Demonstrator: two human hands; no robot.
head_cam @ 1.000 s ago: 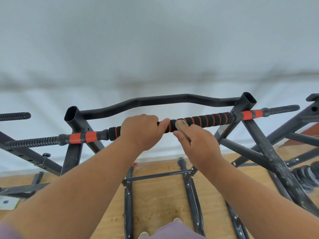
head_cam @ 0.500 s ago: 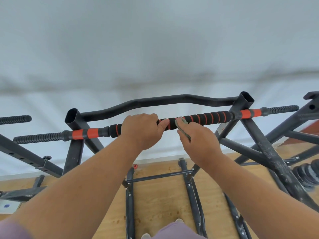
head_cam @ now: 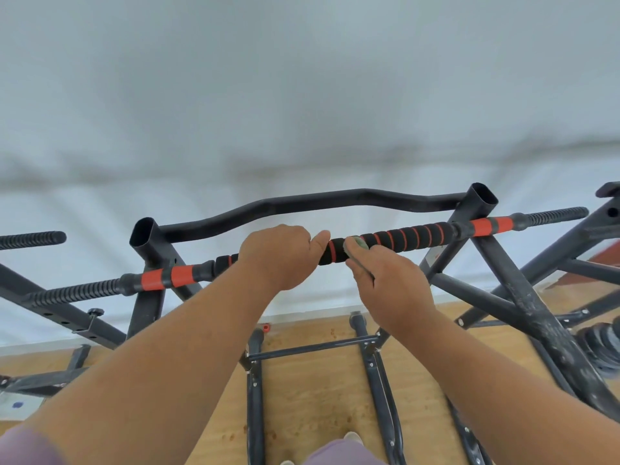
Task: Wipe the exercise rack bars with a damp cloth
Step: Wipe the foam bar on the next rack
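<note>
**Wiping under way on the padded bar, most of the rack apparently waiting**

The person is working at the top of the exercise rack [head_cam: 483, 209], on its padded bar [head_cam: 412, 236], the black foam grip ringed with orange that is running between the two uprights. The left hand [head_cam: 278, 253] is wrapping around the foam left of the bar's middle, fingers curling over the top and thumb pointing right, so it is clamping the bar and, by my reading, steadying it. The right hand [head_cam: 385, 283] is sitting just beside it to the right, pinching a small greenish cloth [head_cam: 360, 242] and pressing it against the foam near the middle of the bar; only a corner of the cloth is showing above the knuckles, and how damp it is cannot be told.

As for progress, nothing on the bars is showing a wet or cleaned patch, so what is already done cannot be judged. The cloth is lying at mid-bar, with the ringed foam toward the right upright, the orange end sleeves and the ribbed outer ends lying clear of it. The curved rear bar [head_cam: 318, 199], the slanted braces at the right edge and the lower frame over the wooden floor [head_cam: 318, 397] are looking dusty and scuffed, so I am judging the task to be at an early to middle stage.
</note>
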